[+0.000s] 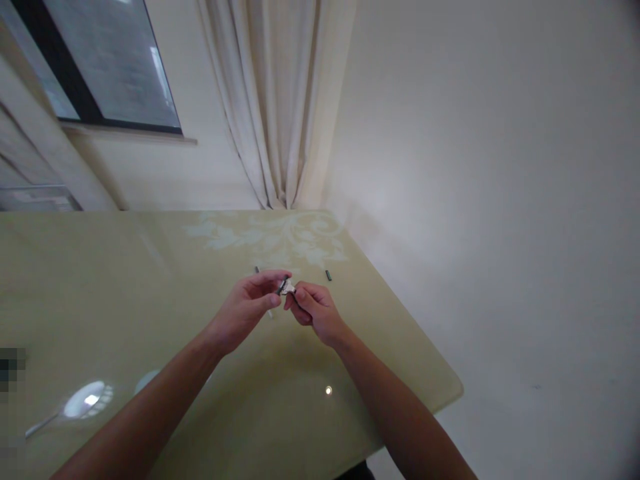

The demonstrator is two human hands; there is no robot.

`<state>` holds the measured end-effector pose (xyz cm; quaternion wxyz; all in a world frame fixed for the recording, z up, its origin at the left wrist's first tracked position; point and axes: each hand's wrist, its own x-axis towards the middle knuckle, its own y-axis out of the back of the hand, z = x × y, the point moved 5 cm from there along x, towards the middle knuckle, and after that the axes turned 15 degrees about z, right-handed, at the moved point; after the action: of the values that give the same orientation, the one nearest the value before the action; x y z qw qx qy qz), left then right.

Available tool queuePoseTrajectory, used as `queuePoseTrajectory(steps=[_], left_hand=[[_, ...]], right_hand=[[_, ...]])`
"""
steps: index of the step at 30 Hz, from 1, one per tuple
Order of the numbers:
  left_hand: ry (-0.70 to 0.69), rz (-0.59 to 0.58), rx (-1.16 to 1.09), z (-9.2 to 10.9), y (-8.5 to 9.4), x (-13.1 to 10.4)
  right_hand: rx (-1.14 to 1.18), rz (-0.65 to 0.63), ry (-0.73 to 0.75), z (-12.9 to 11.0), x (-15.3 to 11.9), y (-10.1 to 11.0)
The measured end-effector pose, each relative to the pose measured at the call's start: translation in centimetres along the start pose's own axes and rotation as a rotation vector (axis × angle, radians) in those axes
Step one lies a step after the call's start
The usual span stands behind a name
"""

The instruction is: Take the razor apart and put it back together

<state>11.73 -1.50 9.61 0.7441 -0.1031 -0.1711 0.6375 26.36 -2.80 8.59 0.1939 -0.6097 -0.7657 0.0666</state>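
Note:
Between my two hands, above the table, is a small white and dark object [287, 287], too small to name. My left hand [245, 308] pinches its left side between thumb and fingertips. The fingers of my right hand [315, 308] are closed on its right side. Just behind my left hand, a thin stick-like item [271, 314] lies on the table, partly hidden by that hand. A short dark piece [329, 275] rests on the table beyond my right hand.
The glossy greenish table [210, 413] has a pale floral pattern near its far edge. A white wall [475, 167] runs along the right. Behind the table hang curtains [270, 100] beside a window [115, 60]. Reflections show on the tabletop at lower left.

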Motion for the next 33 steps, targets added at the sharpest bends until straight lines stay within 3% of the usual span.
queuePoseTrajectory(steps=[18, 33], left_hand=[[-0.012, 0.035, 0.105, 0.7, 0.3, 0.2], [-0.078, -0.098, 0.367, 2.9, 0.2, 0.3]], right_hand=[[-0.198, 0.046, 0.05, -0.2, 0.2, 0.7], [-0.232, 0.021, 0.085, -1.0, 0.0, 0.7]])
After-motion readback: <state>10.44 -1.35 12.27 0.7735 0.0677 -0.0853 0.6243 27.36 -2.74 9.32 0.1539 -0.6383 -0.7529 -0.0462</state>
